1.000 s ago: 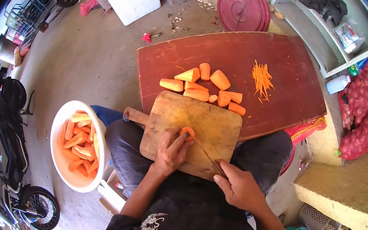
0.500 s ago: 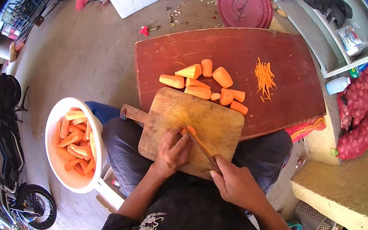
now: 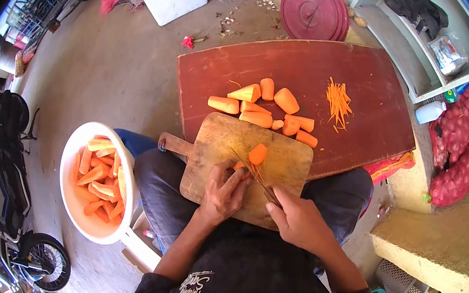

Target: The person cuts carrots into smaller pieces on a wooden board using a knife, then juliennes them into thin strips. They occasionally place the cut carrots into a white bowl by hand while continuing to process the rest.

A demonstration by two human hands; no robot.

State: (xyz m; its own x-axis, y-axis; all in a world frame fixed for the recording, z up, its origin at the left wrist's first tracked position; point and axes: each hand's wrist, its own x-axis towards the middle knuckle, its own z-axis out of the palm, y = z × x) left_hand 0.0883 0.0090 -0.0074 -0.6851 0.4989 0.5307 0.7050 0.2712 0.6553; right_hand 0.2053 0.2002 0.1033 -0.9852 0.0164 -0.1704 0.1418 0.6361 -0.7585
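Note:
A wooden cutting board (image 3: 211, 143) with a handle lies across my lap. My left hand (image 3: 225, 193) presses a small carrot piece (image 3: 239, 166) on it with bent fingers. My right hand (image 3: 302, 217) grips a knife (image 3: 257, 176), its blade just right of that piece. A thicker carrot chunk (image 3: 258, 154) lies beyond the blade, with thin strips beside it. Several peeled carrot pieces (image 3: 286, 100) rest past the board on the red table (image 3: 209, 72). Farther right on the table is a pile of carrot strips (image 3: 339, 104).
At the left stands a white bucket (image 3: 65, 195) of carrot pieces. Motorcycles (image 3: 47, 261) are on the far left. A round red lid (image 3: 314, 12), a white shelf (image 3: 374, 28) and red net sacks (image 3: 466, 165) are beyond and right of the table.
A thick carrot chunk now lies apart on the board to the right of the blade. The knife and my left fingers have shifted slightly. The whole view has moved a little.

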